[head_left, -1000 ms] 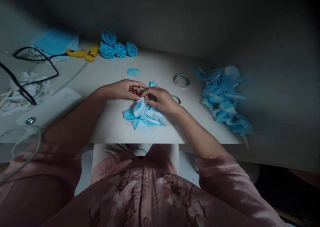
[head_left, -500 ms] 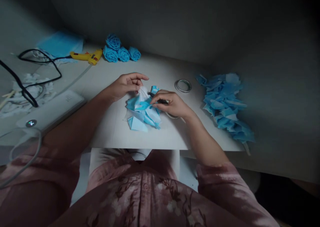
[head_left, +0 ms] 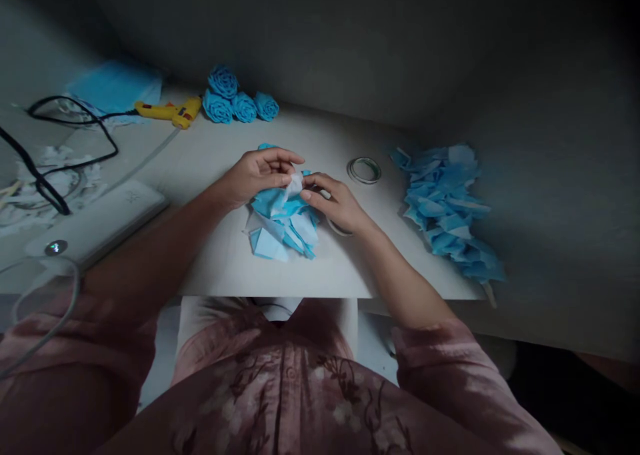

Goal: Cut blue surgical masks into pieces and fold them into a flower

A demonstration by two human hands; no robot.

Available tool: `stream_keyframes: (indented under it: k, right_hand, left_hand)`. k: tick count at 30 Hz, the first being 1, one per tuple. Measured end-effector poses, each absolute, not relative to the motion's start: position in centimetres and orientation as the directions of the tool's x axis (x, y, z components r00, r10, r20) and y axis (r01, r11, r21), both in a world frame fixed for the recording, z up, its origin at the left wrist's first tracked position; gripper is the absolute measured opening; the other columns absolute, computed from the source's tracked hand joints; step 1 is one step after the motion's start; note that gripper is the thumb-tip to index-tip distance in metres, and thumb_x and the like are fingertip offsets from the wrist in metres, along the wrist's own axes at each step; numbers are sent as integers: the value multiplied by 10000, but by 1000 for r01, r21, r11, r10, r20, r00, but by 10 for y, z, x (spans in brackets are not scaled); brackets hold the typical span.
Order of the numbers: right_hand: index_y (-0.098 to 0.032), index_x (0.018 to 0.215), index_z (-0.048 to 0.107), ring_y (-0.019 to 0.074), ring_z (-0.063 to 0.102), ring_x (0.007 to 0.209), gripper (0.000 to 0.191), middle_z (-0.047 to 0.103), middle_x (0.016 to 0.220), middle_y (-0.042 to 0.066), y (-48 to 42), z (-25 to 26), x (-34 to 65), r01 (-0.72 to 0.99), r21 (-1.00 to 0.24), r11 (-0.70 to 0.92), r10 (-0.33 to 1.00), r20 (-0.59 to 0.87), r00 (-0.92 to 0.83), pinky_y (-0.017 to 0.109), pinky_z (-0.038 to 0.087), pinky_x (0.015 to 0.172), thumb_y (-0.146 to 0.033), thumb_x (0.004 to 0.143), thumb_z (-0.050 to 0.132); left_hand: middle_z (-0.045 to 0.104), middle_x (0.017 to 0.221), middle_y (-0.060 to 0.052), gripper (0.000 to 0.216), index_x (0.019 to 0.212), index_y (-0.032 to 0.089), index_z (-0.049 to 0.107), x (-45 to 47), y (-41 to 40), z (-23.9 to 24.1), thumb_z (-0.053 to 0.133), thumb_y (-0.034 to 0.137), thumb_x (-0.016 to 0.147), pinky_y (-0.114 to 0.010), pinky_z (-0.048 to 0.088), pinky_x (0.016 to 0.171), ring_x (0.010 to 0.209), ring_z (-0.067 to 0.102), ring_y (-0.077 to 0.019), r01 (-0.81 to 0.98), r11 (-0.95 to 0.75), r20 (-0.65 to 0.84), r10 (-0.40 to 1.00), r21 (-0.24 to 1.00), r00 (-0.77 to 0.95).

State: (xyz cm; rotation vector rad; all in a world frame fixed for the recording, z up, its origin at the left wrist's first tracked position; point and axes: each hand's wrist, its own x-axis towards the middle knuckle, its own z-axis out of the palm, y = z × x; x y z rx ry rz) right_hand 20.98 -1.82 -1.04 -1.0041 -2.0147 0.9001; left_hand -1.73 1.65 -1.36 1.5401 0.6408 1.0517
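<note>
A small heap of blue and white paper pieces [head_left: 280,225] lies on the white table [head_left: 220,261] in front of me. My left hand [head_left: 257,173] pinches a pale strip [head_left: 294,185] at the top of the heap. My right hand [head_left: 333,200] meets it from the right, fingers closed on the same strip. Under my right wrist a tape ring is partly hidden.
Three blue paper roses [head_left: 235,98] and a yellow glue gun [head_left: 167,111] lie at the back left. A tape roll [head_left: 364,169] sits right of my hands, a pile of blue cut pieces [head_left: 447,205] further right. Black cables [head_left: 60,155] and a white power strip [head_left: 95,218] lie left.
Both hands have come together again over the heap. The left hand drew the pale strip up and the right hand moved in from the right to grip it.
</note>
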Motion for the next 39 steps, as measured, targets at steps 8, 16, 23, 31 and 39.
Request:
stream_keyframes:
  k: [8, 16, 23, 31, 39]
  right_hand:
    - [-178, 869, 673, 137, 546, 765, 383, 636, 823, -1, -17, -18, 205, 242, -918, 315, 896, 204, -394, 272, 433, 739, -538, 816, 793]
    - [-210, 924, 676, 152, 623, 842, 509, 692, 895, 4, -10, -18, 209, 14, -979, 202, 933, 188, -306, 273, 512, 795, -636, 720, 866]
    - [-201, 915, 695, 145, 599, 794, 520, 678, 869, -2, -10, -16, 210, 2, -985, 172, 946, 165, -279, 260, 490, 728, -617, 675, 895]
    - [-204, 847, 731, 143, 615, 802, 451, 707, 852, -3, -3, -21, 215, -48, -991, 123, 962, 131, -239, 264, 498, 776, -556, 633, 915]
    - [-192, 844, 717, 111, 552, 680, 441, 641, 763, -20, -13, -14, 217, -39, -994, 107, 910, 113, -399, 239, 476, 652, -569, 695, 892]
  left_hand:
    - [707, 984, -71, 485, 1241, 154, 726, -16, 18, -16, 803, 324, 793, -289, 569, 787, 833, 666, -153, -212, -219, 295, 840, 952, 455]
    - [763, 1055, -83, 511, 1140, 167, 787, -24, 23, -18, 860, 470, 736, -320, 573, 849, 982, 703, -228, 44, -247, 190, 838, 968, 511]
    - [701, 740, -10, 294, 807, 149, 760, -23, 26, -21, 874, 388, 677, -261, 509, 678, 685, 607, -134, 40, -172, 147, 923, 984, 355]
    - [636, 663, 10, 226, 703, 155, 697, -25, 30, -18, 882, 250, 616, -216, 461, 591, 605, 563, -97, -299, -19, 98, 963, 954, 250]
    - [572, 599, 29, 188, 721, 155, 666, -27, 33, -19, 834, 233, 687, -200, 427, 513, 524, 509, -81, -323, -21, 90, 975, 946, 202]
